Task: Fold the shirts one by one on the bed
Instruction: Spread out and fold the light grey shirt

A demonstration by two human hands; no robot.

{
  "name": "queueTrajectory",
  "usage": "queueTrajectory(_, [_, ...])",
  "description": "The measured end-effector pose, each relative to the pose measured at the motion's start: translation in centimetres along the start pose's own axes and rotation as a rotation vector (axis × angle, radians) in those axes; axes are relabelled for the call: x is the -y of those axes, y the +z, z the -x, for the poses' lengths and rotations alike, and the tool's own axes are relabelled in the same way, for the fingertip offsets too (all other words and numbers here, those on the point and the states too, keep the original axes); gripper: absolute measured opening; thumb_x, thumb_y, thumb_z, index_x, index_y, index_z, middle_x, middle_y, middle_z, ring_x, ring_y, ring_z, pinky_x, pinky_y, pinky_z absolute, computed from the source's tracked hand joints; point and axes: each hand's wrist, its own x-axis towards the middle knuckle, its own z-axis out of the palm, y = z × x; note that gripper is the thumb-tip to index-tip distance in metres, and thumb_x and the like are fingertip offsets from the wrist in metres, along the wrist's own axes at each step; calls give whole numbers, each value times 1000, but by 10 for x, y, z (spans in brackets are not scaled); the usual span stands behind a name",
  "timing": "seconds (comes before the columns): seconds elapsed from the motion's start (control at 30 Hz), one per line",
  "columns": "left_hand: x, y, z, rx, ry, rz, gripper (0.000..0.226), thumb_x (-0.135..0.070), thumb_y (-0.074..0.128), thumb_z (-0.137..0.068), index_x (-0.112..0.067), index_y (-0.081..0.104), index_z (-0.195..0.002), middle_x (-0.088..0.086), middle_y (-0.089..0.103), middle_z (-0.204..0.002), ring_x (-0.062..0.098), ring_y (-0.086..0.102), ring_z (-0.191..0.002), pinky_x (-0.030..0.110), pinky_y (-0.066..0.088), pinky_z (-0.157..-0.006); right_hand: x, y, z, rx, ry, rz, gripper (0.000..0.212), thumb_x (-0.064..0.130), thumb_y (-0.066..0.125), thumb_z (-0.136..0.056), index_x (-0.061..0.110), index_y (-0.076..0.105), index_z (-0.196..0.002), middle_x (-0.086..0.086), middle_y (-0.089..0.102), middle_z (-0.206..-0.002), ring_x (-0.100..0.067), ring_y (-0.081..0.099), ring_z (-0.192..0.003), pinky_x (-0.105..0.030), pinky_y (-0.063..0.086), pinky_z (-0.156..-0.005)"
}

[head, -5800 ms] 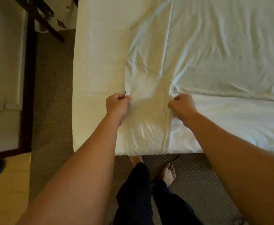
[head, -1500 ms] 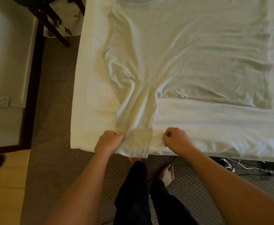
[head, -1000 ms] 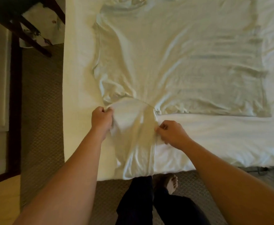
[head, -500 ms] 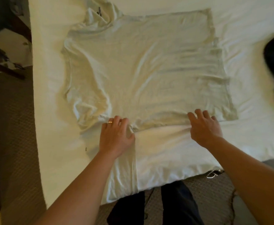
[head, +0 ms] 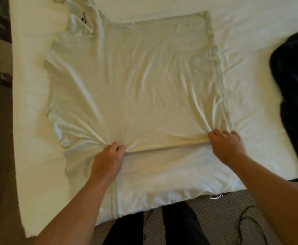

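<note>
The shirt (head: 135,89) lies flat on the bed (head: 250,85), its long way running left to right, spread out away from both hands. The left hand (head: 107,161) pinches its near edge by the sleeve. The right hand (head: 227,147) pinches the near corner.

A bed (head: 180,175) covered with a white sheet fills most of the view, its near edge running above a patterned carpet (head: 220,214). A pale, cream-coloured shirt (head: 135,89) lies spread flat across the sheet, collar toward the far left corner and hem toward the right, with one sleeve hanging over the near edge of the bed. A dark piece of cloth (head: 296,96) lies on the sheet at the right edge of the view, apart from the shirt.
</note>
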Motion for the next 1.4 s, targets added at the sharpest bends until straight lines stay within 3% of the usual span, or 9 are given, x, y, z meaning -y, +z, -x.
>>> queueTrajectory(0.17, [-3,-11,9,131,-99,99,31,7,80,-59,-11,63,-78,11,56,-75,35,60,-56,33,39,-36,-14,-9,-2,35,-61,-60,30,11,52,-90,24,57,-116,5,62,-110,-21,65,-100,-33,43,-83])
queueTrajectory(0.3, [8,-28,4,165,-214,287,30,1,66,-79,-23,49,-76,1,51,-77,35,59,-66,34,40,-52,-20,-25,-19,148,-128,-153,31,9,47,-94,23,54,-120,4,60,-115,-20,64,-106,-32,44,-89])
queueTrajectory(0.43, [24,-54,-14,153,-253,409,35,-1,57,-87,-25,40,-68,-8,42,-63,26,48,-66,35,34,-58,-30,-50,-40,214,-143,-243,23,11,50,-94,21,57,-113,1,60,-109,-22,62,-103,-33,51,-84])
queueTrajectory(0.53, [39,-69,-33,142,-340,452,32,-4,54,-91,-20,46,-65,-3,49,-59,28,53,-62,35,37,-56,-37,-70,-60,128,-89,-313,18,10,49,-94,20,58,-105,0,60,-102,-23,60,-99,-35,52,-81])
queueTrajectory(0.73, [55,-93,-89,166,-327,306,31,-21,53,-92,-15,45,-62,5,53,-61,30,53,-61,33,35,-54,-38,-97,-113,-36,56,-373,14,13,48,-88,22,60,-89,2,53,-80,-22,54,-80,-33,44,-68])
queueTrajectory(0.83, [62,-102,-122,187,-291,226,29,-27,55,-89,-16,45,-64,4,53,-66,33,54,-69,34,37,-58,-41,-102,-139,-65,43,-318,13,18,47,-88,24,57,-82,5,52,-75,-19,49,-81,-33,36,-75])
queueTrajectory(1.1, [92,-99,-213,85,-245,158,29,-24,50,-92,-14,46,-66,0,53,-65,25,52,-65,33,35,-56,-48,-110,-218,-196,55,-351,14,11,49,-85,15,61,-88,0,59,-83,-24,54,-89,-37,40,-81])
queueTrajectory(1.27, [109,-82,-253,53,-222,103,27,-26,48,-94,-16,51,-70,-1,54,-72,27,54,-70,34,40,-60,-49,-113,-259,-209,62,-345,20,11,48,-88,16,64,-97,-3,64,-96,-26,55,-100,-40,42,-90])
queueTrajectory(1.4, [114,-74,-273,12,-234,70,25,-28,46,-96,-18,54,-74,-1,53,-78,28,54,-75,34,36,-62,-50,-115,-273,-224,103,-350,18,11,47,-87,13,64,-92,-6,63,-96,-29,54,-101,-41,40,-88])
